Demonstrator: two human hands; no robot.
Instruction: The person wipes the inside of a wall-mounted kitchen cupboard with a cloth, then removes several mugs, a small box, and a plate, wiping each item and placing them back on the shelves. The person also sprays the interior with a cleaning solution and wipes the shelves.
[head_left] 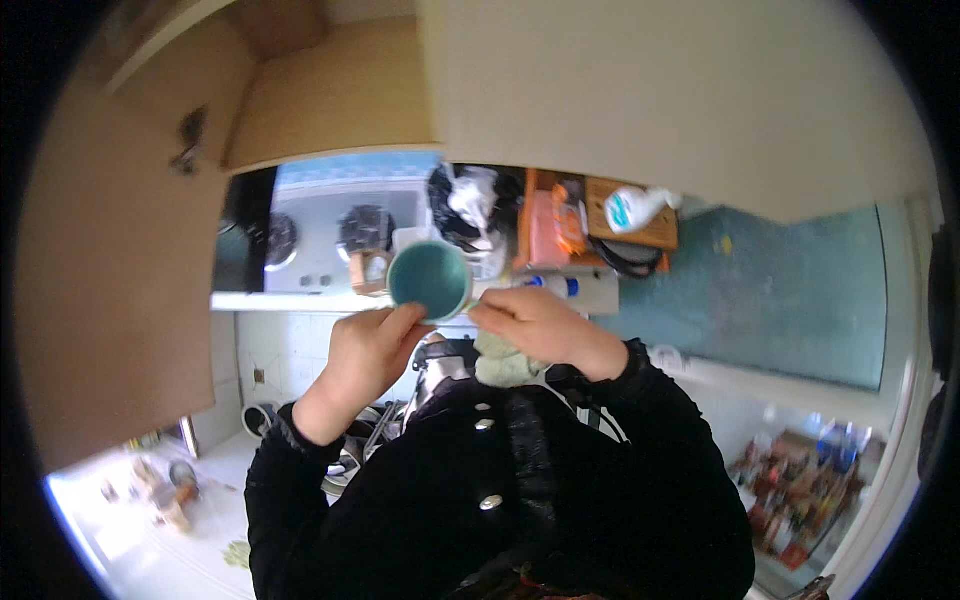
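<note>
A round cup point(430, 280) with a teal inside and a pale rim is held up in front of me, its mouth facing upward. My left hand point(368, 352) grips its near left rim, thumb over the edge. At the cup's right side, the fingers of my right hand point(545, 325) are closed on what looks like its handle. A pale green cloth point(508, 362) hangs just under my right hand; whether those fingers also hold it, I cannot tell.
Beyond the cup, a stove point(325, 230), a black plastic bag point(455, 200) and a wooden rack point(660, 232) with a white spray bottle point(640, 208) line the counter. Beige cabinet doors point(680, 90) stick out overhead. A glass panel point(770, 300) stands at right.
</note>
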